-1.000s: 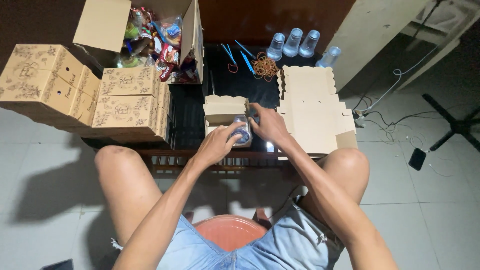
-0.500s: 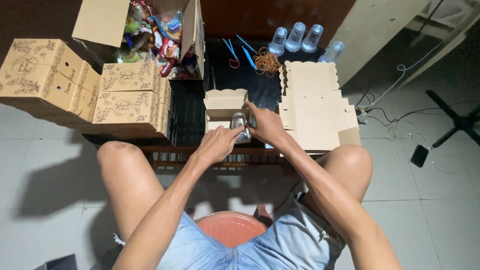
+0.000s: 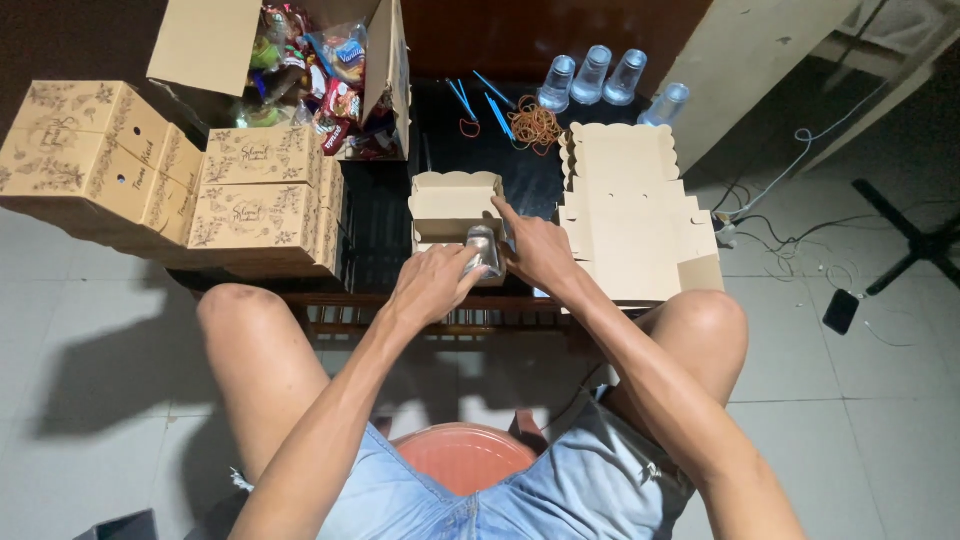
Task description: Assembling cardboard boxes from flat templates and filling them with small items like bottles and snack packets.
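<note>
left hand closed its grip round clear cup | right hand steadied the cup, forefinger out | cup hung over small open box on counter | advice: keep cup upright, lower it squarely between box walls, clear of flat box blanks

Tan box — clear cup

Printed closed boxes stacked left of worktop. Open carton holds snack packets. Rubber bands beside four clear cups. Flat box blanks at right.
</note>
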